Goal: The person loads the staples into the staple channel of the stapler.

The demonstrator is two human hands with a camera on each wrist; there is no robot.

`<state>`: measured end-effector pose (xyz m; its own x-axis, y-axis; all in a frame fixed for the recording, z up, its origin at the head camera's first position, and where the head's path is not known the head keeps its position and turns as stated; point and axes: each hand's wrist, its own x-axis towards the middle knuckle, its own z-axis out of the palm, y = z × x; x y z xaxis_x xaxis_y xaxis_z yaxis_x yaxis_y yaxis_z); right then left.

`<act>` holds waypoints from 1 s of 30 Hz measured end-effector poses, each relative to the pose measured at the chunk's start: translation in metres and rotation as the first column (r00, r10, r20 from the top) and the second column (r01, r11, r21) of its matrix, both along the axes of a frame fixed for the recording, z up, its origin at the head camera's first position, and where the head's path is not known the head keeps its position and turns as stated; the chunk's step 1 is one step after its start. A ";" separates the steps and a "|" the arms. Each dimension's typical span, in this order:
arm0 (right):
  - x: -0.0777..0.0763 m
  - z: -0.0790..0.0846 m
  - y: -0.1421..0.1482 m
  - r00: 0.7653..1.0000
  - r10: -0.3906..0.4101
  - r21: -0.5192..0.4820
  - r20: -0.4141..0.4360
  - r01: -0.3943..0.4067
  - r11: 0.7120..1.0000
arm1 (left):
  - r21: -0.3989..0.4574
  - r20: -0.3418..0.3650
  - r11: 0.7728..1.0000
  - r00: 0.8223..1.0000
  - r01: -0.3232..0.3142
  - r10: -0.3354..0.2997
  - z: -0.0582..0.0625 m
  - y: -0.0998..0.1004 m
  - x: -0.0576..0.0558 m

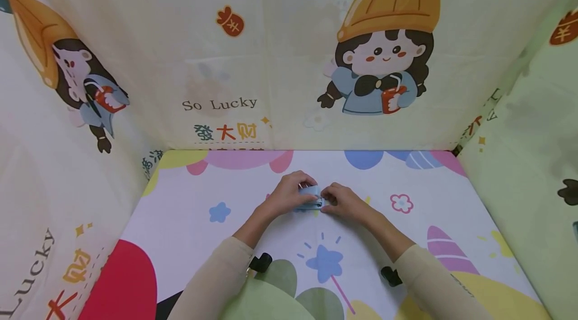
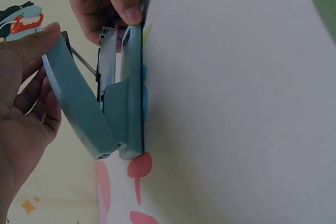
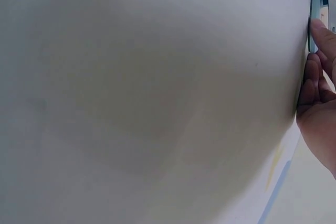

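Note:
A light blue stapler (image 1: pixel 311 190) lies on the tabletop, its top cover swung up and away from its base. My left hand (image 1: pixel 289 194) grips the raised cover (image 2: pixel 76 98), thumb at the cover's front end and fingers curled behind it. Between cover and base shows the metal staple channel (image 2: pixel 107 59), with a thin rod running from it up to the cover. At the base's front end, my right hand (image 1: pixel 345 202) pinches the base (image 2: pixel 135 93) with its thumb on the rim. Only part of that hand and the base's tip appear in the right wrist view.
A white tablecloth (image 1: pixel 180 240) printed with stars, flowers and coloured shapes covers the table. Printed cream curtains (image 1: pixel 289 59) enclose the back and both sides. Black wrist cameras (image 1: pixel 261 263) sit at both sleeves.

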<state>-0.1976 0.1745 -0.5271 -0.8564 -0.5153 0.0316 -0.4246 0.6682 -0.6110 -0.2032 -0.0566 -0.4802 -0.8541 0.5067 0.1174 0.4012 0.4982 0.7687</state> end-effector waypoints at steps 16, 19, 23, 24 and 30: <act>0.001 -0.001 0.001 0.998 0.005 -0.017 -0.059 -0.006 1.000 | -0.043 -0.009 0.999 1.000 0.027 -0.027 -0.015 0.008 -0.005; 0.001 -0.002 0.002 0.998 0.009 -0.025 -0.067 -0.011 1.000 | -0.040 -0.016 0.999 0.999 0.027 -0.028 -0.017 0.008 -0.005; 0.003 -0.001 0.003 0.999 0.003 -0.022 -0.055 -0.004 1.000 | -0.026 0.007 0.999 1.000 0.023 -0.023 -0.019 0.008 -0.002; 0.003 -0.001 0.003 0.999 0.003 -0.021 -0.053 -0.004 1.000 | -0.022 0.012 1.000 1.000 0.020 -0.020 -0.019 0.008 -0.002; 0.004 -0.001 0.002 0.999 -0.004 -0.017 -0.037 0.004 1.000 | 0.013 -0.001 1.000 1.000 0.009 -0.009 -0.022 0.001 0.000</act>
